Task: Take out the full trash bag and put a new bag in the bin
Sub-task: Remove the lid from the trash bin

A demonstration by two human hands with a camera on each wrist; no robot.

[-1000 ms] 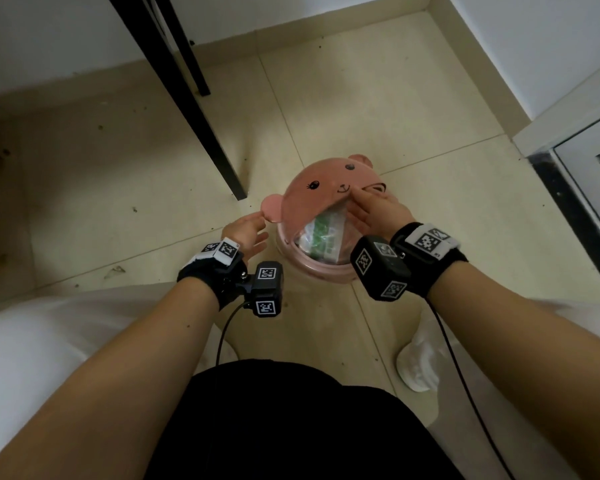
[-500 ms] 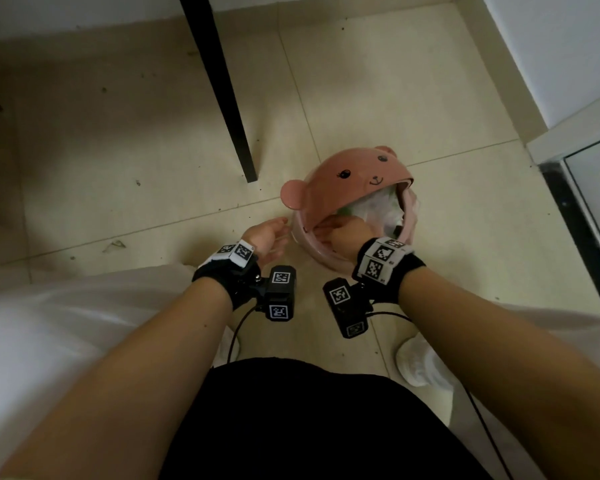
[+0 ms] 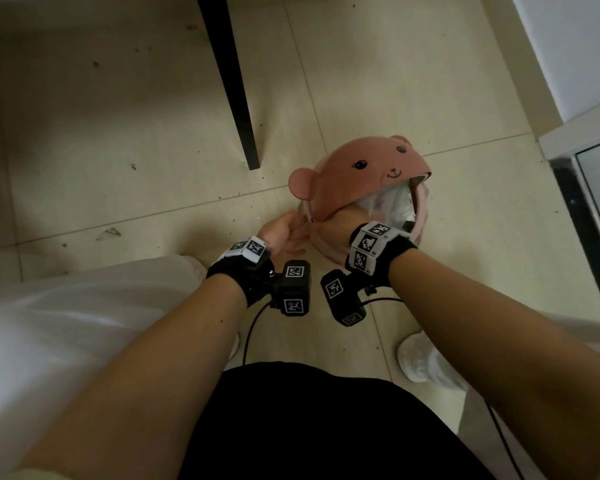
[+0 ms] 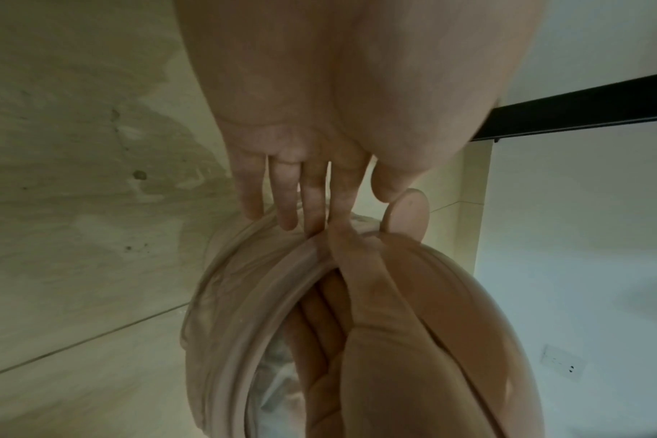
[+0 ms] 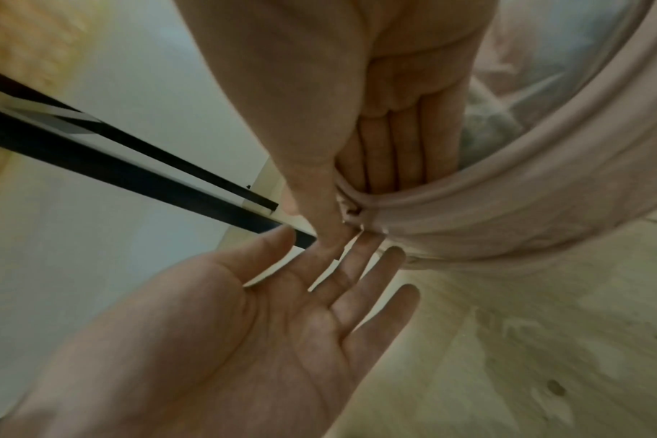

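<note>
So on my feed there's one pink bin [image 3: 417,216] on the floor [image 3: 118,168] with one bear-face lid [image 3: 357,174] tipped up, and one full white bag [image 3: 392,202] still sitting inside, its edge folded over the rim. My right hand [image 5: 376,133] has four fingers hooked inside the rim with the thumb outside, pinching it, I think right at the lid hinge. My left hand [image 5: 252,320] is flat and relaxed, fingertips [image 4: 287,219] just touching the bag edge, holding nothing.

Pink bear-face bin [image 3: 329,244] w/ lid [image 3: 357,178] tilted up, both hands [image 3: 281,233] at near rim.
</note>
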